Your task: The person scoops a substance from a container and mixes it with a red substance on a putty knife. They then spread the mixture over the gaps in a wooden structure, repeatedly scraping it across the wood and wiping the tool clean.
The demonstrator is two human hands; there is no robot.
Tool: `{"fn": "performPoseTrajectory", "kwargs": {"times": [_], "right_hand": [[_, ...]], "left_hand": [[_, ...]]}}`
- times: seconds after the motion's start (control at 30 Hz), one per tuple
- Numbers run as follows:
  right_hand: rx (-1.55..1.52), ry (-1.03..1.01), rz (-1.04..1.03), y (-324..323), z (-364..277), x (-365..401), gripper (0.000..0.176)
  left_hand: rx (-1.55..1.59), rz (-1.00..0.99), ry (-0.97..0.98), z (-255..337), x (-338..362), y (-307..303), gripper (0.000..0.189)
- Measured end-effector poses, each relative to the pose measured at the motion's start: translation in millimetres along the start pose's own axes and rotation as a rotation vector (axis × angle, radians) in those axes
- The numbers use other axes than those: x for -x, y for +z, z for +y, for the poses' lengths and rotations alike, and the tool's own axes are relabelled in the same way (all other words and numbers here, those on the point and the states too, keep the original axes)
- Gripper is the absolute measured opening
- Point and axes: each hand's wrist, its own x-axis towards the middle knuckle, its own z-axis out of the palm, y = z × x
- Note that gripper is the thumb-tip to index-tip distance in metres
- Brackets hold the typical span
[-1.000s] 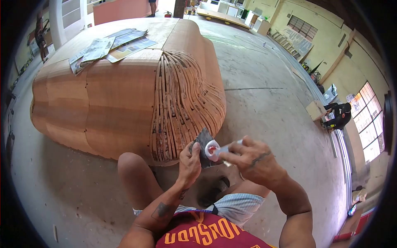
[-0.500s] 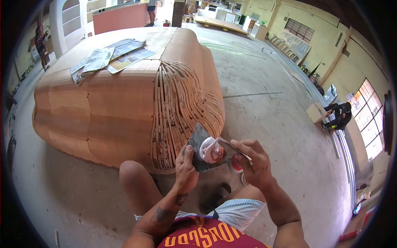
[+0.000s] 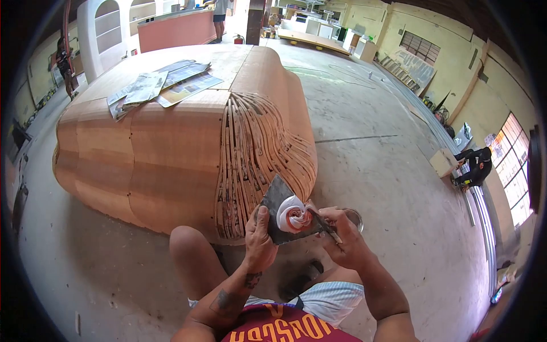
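Observation:
My left hand (image 3: 260, 239) grips the near left edge of a flat grey plate (image 3: 276, 192), thumb on top. On the plate sits a swirled mound of white putty (image 3: 289, 206) streaked with red. My right hand (image 3: 345, 242) is closed on a putty knife (image 3: 323, 224), its blade at the mound's right side; the hand hides part of the tool. Behind the right hand shows the rim of a round can (image 3: 355, 216), mostly covered. Just beyond the plate stands a large curved wooden form (image 3: 171, 165) with layered, slatted strips (image 3: 248, 154) at its corner.
Sheets of newspaper (image 3: 162, 85) lie on top of the wooden form. On the right, a person (image 3: 477, 166) bends over a box (image 3: 443, 163) beside long metal bars (image 3: 484, 239). Others stand far back. Concrete floor (image 3: 376, 171) stretches to the right.
My right hand has lowered and turned, bringing the putty knife against the mound. The putty is now folded into a tighter swirl with red showing. The view has shifted slightly.

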Motion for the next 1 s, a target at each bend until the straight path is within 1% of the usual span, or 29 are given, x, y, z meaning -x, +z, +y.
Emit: {"fn": "performPoseTrajectory", "kwargs": {"times": [0.07, 0.17, 0.27, 0.37, 0.47, 0.5, 0.6, 0.63, 0.7, 0.83, 0.93, 1.0], "right_hand": [[0.092, -0.017, -0.047, -1, 0, 1, 0.052], [0.287, -0.032, -0.078, 3, 16, 5, 0.045], [0.496, 0.156, -0.213, 3, 31, 17, 0.04], [0.286, 0.318, 0.133, -7, 44, 35, 0.031], [-0.817, 0.497, 0.447, -15, 38, 58, 0.031], [-0.895, 0.524, 0.547, -9, 8, 49, 0.03], [-0.733, 0.46, 0.459, 15, 15, 62, 0.028], [-0.971, 0.554, 0.489, 19, 12, 63, 0.027], [-0.994, 0.556, 0.514, 31, 15, 61, 0.031], [-1.08, 0.521, 0.562, 49, 25, 59, 0.035], [-1.065, 0.579, 0.59, 56, 28, 60, 0.026], [-1.038, 0.575, 0.56, 58, 29, 59, 0.025]], "left_hand": [[-0.014, 0.009, 0.011, -1, 0, -2, 0.03], [-0.027, 0.012, -0.007, 2, 3, 3, 0.029], [-0.035, 0.013, -0.012, 6, 5, 12, 0.03], [-0.141, -0.054, 0.087, 12, -1, 4, 0.038], [-0.26, 0.0, 0.151, 15, -8, -3, 0.038], [-0.295, 0.032, 0.165, 17, -7, 6, 0.038], [-0.505, -0.023, 0.263, 11, -11, 3, 0.039], [-0.54, -0.033, 0.287, 8, -8, 5, 0.039], [-0.607, -0.052, 0.342, 10, -1, 25, 0.038], [-0.85, -0.076, 0.365, 4, 5, 19, 0.036], [-0.986, -0.121, 0.413, 8, 8, 26, 0.034], [-1.067, -0.139, 0.439, 12, 8, 29, 0.034]]}}
